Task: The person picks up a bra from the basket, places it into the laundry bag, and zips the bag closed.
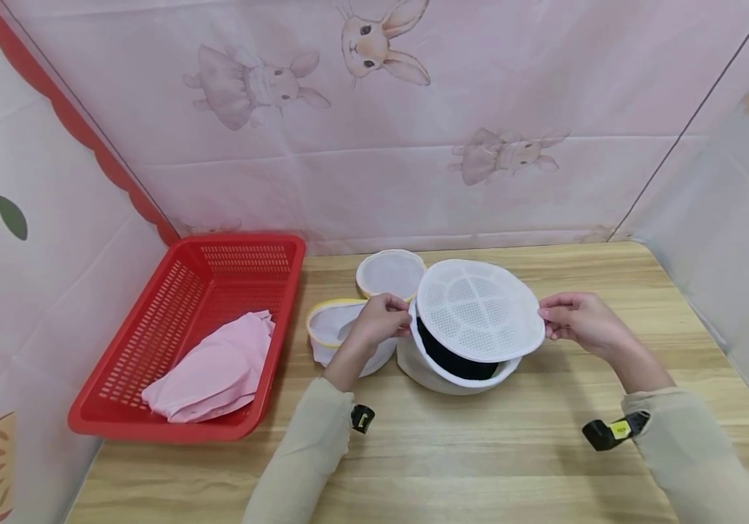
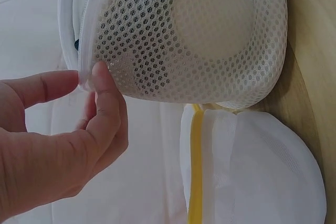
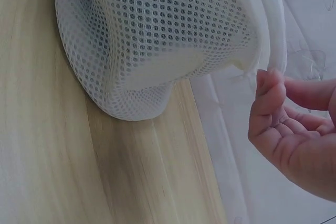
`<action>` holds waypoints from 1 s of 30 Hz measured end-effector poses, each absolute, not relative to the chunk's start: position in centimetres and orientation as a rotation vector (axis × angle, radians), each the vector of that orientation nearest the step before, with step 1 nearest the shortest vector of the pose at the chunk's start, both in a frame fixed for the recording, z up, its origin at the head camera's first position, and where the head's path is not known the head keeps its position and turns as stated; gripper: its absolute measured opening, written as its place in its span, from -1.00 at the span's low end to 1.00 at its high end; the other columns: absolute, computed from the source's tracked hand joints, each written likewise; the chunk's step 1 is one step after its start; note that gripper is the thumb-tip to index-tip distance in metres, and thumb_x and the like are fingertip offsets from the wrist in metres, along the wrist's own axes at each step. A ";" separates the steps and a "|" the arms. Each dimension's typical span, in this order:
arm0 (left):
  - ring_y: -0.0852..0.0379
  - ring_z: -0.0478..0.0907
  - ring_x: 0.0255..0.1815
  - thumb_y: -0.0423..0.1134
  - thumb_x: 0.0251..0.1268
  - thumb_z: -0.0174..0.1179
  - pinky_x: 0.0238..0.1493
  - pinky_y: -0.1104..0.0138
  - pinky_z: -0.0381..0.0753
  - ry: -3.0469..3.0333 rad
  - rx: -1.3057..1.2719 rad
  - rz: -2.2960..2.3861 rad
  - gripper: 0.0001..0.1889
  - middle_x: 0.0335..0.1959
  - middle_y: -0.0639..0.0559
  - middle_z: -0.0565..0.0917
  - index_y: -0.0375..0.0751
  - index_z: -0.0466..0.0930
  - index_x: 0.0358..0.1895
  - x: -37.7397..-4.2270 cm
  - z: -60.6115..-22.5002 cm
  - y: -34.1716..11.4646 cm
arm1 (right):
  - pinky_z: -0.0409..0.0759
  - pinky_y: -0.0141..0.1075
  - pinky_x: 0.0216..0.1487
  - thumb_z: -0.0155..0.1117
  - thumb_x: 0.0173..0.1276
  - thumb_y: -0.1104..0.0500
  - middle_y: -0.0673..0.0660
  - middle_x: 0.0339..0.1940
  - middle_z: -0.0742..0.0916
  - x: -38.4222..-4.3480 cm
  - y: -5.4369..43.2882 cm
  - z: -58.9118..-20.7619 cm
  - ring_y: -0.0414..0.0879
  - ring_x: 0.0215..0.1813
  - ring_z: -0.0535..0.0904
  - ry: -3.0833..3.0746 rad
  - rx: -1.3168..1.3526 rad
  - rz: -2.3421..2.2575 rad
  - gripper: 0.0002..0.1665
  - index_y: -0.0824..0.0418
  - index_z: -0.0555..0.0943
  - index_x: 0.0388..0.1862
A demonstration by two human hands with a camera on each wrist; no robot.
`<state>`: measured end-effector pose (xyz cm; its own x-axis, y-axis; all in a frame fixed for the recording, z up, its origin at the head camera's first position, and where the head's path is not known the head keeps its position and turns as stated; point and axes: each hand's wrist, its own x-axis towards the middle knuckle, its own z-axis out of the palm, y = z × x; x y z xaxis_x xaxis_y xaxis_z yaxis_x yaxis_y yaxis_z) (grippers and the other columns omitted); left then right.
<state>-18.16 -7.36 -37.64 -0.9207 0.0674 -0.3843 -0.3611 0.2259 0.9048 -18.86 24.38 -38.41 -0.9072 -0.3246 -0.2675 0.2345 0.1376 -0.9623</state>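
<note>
A round white mesh laundry bag (image 1: 423,370) stands on the table with its mesh lid (image 1: 479,311) tilted up, leaving a gap at the front. Something black (image 1: 456,358) shows inside through that gap. My left hand (image 1: 381,320) pinches the zippered rim (image 2: 86,51) at the bag's left side between thumb and fingers. At the lid's right edge, the thumb and fingertips of my right hand (image 1: 580,320) pinch the white border (image 3: 275,51). A pale round disc (image 2: 212,14) is set in the bag's mesh side in the left wrist view.
Two smaller white bags with yellow trim, an opened one (image 1: 348,338) and a round one (image 1: 392,273), sit left of and behind the mesh bag. Farther left, a red basket (image 1: 285,313) contains folded pink cloth (image 1: 217,371). Fabric-covered walls (image 1: 374,196) border the wooden table (image 1: 466,451).
</note>
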 end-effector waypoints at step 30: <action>0.18 0.50 -0.51 -0.34 0.23 0.15 -0.39 0.39 0.59 2.214 -0.220 1.675 -0.74 -0.40 -0.10 0.55 -0.47 0.46 -0.09 -18.5 -38.4 -7.1 | 0.56 -0.34 -0.47 0.10 0.26 0.42 0.12 -0.56 0.60 -18.6 23.2 -39.3 -0.16 -0.52 0.52 2.014 -0.209 -1.600 -0.92 0.46 0.43 -0.30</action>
<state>-18.51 -7.15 -38.42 -0.9250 0.0882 -0.3695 -0.3316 0.2873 0.8986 -18.58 23.24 -39.35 -0.8346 -0.4468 -0.3223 0.2128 0.2783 -0.9366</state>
